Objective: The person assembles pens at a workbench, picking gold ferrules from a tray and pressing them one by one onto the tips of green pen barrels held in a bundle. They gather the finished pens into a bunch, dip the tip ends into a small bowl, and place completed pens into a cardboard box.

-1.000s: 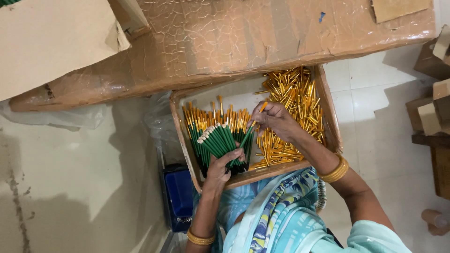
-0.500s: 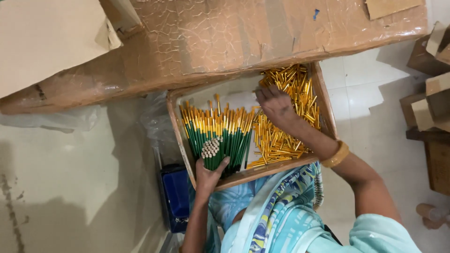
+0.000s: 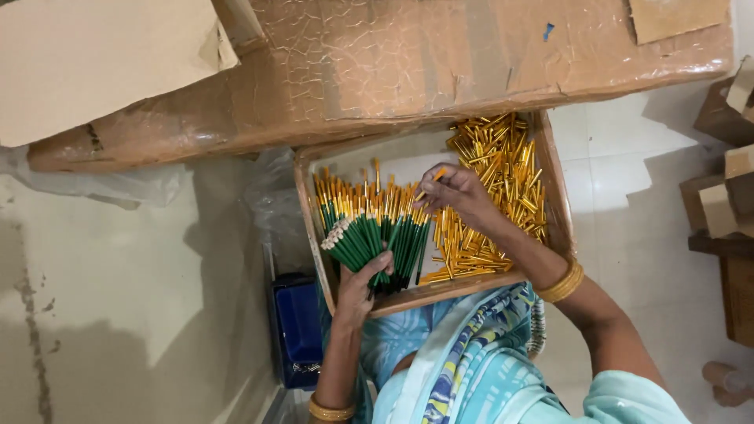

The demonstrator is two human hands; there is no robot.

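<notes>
Gripping green pencils (image 3: 375,239), left hand (image 3: 360,284).

A shallow wooden tray (image 3: 550,180) is resting on the person's lap, just in front of a big taped carton (image 3: 440,63). Inside it, a fanned bundle of pencils (image 3: 369,232) is lying on the left and a heap of metal caps (image 3: 491,184) on the right. A plastic crate (image 3: 297,326) is sitting on the floor below the tray's left corner.
</notes>
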